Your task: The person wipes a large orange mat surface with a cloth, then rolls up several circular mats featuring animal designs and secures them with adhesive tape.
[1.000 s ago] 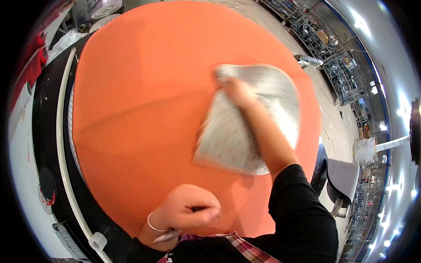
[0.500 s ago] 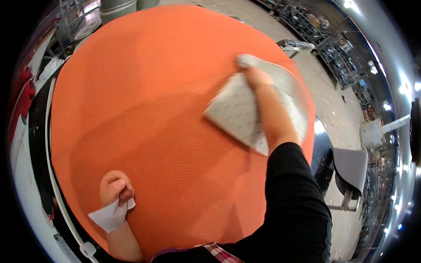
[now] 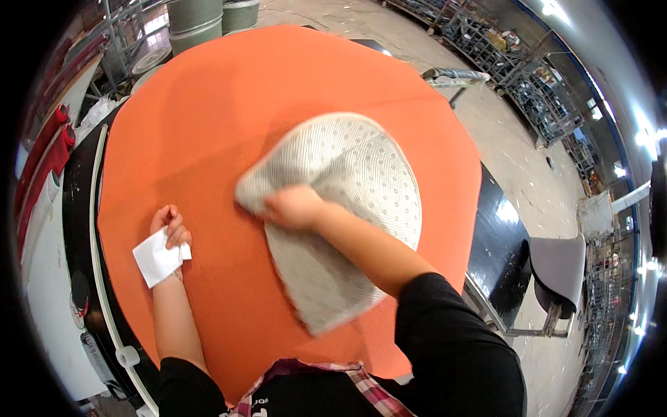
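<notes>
A large orange textured sheet (image 3: 208,104) covers the table in front of me. My right hand (image 3: 293,207) is closed on the left edge of a grey ribbed cloth (image 3: 347,160), bunching it near the middle of the sheet. Small dark rings dot the cloth's far side, and its near part is smeared by motion. Nearer the left edge, my left hand (image 3: 171,226) has its fingers curled around a small white paper piece (image 3: 154,258), which hangs beside the wrist just over the orange surface.
The black tabletop (image 3: 497,243) shows past the sheet on the right, with a grey padded seat (image 3: 558,274) beyond it. Red rolls (image 3: 52,163) lie along the left. Greenish drums (image 3: 196,24) stand at the back, and wire racks (image 3: 538,97) line the far right.
My right hand has swept the grey cloth leftward and nearer, from the right side to the middle of the sheet. My left hand, still with the white paper, has moved farther from me.
</notes>
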`<state>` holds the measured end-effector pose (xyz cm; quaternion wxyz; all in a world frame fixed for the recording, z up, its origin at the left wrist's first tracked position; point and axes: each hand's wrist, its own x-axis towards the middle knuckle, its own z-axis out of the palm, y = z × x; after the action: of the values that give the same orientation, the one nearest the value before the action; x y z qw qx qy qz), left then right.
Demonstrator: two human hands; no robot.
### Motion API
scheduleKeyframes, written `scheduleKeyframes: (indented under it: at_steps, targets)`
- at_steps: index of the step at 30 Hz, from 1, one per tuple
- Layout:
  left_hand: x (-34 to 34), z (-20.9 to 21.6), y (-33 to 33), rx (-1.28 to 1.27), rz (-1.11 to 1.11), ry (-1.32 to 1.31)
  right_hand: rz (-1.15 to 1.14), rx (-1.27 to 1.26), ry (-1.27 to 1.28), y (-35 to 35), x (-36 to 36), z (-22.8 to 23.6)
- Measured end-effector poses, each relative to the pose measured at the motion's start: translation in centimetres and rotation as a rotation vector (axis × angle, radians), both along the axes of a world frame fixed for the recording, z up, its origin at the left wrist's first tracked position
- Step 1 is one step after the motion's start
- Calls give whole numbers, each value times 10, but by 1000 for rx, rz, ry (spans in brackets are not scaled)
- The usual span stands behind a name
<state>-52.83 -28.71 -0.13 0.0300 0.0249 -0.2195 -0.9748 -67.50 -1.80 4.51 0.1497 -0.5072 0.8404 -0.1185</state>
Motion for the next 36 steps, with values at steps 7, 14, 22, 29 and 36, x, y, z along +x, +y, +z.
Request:
scheduleKeyframes:
  at_steps: [7, 14, 22, 29, 36]
  targets:
    - [5, 17, 25, -162, 150, -156, -506, 249, -45, 214, 81, 17]
    - [-12, 72, 168, -995, -14, -402, -597, -74, 364, 216, 1, -10]
    - [-61, 14, 240, -1450, 292, -567, -480, -193, 393, 211, -179, -16]
    - [-52, 6, 267, -1654, 769, -671, -688, -289, 290, 198, -327, -7]
    - [-42, -8, 267, -1688, 962, -836, 253, -131, 172, -1, -194, -6]
